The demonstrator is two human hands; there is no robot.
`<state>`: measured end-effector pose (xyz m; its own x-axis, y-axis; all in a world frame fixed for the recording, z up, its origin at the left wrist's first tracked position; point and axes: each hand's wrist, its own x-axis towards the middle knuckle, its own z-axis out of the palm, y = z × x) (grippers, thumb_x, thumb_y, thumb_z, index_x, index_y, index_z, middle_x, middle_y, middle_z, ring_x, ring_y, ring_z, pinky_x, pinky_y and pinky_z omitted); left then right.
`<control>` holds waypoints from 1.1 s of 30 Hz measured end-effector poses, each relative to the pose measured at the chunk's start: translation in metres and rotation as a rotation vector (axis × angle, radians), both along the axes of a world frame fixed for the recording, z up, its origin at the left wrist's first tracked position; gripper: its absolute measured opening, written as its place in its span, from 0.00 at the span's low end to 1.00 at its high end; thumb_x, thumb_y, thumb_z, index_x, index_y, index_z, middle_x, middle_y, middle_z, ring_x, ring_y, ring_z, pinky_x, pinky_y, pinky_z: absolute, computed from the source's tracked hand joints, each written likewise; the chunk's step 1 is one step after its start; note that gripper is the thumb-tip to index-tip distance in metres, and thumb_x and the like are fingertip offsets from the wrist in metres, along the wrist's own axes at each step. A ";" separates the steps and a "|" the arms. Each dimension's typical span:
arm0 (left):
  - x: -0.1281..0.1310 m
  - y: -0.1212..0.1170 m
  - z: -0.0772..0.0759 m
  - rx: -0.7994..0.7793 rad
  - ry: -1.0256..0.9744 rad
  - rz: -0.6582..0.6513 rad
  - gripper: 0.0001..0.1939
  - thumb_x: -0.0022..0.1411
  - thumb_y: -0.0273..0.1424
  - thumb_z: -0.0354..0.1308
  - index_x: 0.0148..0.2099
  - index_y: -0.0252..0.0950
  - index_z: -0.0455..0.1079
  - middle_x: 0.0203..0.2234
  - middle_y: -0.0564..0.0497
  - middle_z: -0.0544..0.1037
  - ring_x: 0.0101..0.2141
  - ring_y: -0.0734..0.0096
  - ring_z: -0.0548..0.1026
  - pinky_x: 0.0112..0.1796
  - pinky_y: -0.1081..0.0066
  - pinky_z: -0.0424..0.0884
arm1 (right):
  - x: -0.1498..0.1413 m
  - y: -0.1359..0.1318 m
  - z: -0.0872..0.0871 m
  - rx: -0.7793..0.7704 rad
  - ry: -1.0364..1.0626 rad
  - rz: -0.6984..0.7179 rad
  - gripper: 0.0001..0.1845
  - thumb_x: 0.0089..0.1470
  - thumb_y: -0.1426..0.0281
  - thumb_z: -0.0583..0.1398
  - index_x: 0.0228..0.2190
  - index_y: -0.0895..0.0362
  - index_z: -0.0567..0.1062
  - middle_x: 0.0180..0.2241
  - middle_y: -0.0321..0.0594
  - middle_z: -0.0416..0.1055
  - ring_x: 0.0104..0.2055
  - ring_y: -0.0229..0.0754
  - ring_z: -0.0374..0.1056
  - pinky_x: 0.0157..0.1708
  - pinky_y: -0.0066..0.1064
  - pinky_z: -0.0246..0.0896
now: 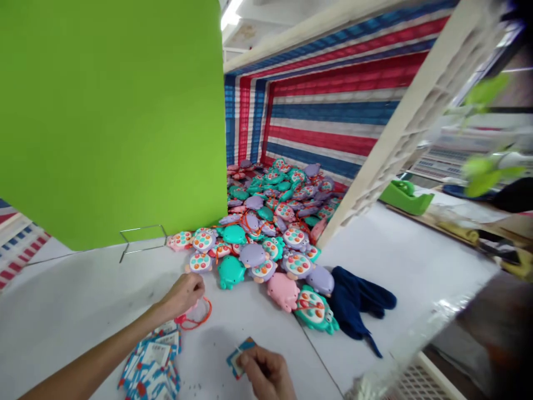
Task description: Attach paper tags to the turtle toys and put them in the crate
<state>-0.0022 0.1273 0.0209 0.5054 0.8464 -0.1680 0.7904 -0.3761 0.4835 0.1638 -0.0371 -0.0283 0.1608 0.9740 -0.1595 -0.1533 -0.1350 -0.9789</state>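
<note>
My left hand point(184, 294) reaches forward over the white table point(75, 300), fingers closed on a pink toy with a red-orange cord loop point(195, 315); most of the toy is hidden under the hand. My right hand point(266, 371) is near the bottom edge, pinching a small blue-and-white card point(237, 355). A pile of blue, red and white cards point(152, 364) lies under my left forearm. Just beyond the left hand starts a big heap of animal-shaped toys point(266, 233) in teal, pink and purple.
A large green board point(112, 116) stands at the left behind a wire stand point(141, 239). A dark blue cloth point(358, 303) lies right of the heap. A white slatted beam point(400, 139) leans across. A striped sheet point(333, 111) backs the heap. A green object point(406, 195) sits far right.
</note>
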 end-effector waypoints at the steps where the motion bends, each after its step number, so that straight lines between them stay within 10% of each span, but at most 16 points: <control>1: 0.002 -0.003 0.003 -0.030 -0.046 0.023 0.08 0.48 0.27 0.46 0.20 0.34 0.63 0.16 0.55 0.66 0.22 0.72 0.65 0.24 0.75 0.56 | 0.000 0.004 0.005 -0.024 0.045 0.007 0.19 0.41 0.58 0.59 0.14 0.61 0.73 0.11 0.30 0.55 0.14 0.28 0.44 0.14 0.23 0.38; 16: 0.054 -0.063 0.015 -0.416 -0.535 0.128 0.10 0.46 0.33 0.50 0.20 0.32 0.64 0.17 0.54 0.68 0.23 0.73 0.65 0.27 0.74 0.60 | -0.009 0.024 0.014 -0.283 0.525 -0.108 0.17 0.33 0.58 0.60 0.18 0.59 0.64 0.11 0.22 0.52 0.10 0.22 0.36 0.10 0.21 0.26; 33: 0.056 -0.077 0.001 -0.211 -0.396 0.014 0.15 0.49 0.40 0.50 0.19 0.35 0.65 0.16 0.53 0.68 0.22 0.68 0.66 0.24 0.74 0.62 | -0.012 0.044 0.004 -0.011 0.197 -0.239 0.14 0.36 0.63 0.54 0.08 0.55 0.60 0.07 0.25 0.48 0.10 0.27 0.41 0.10 0.23 0.35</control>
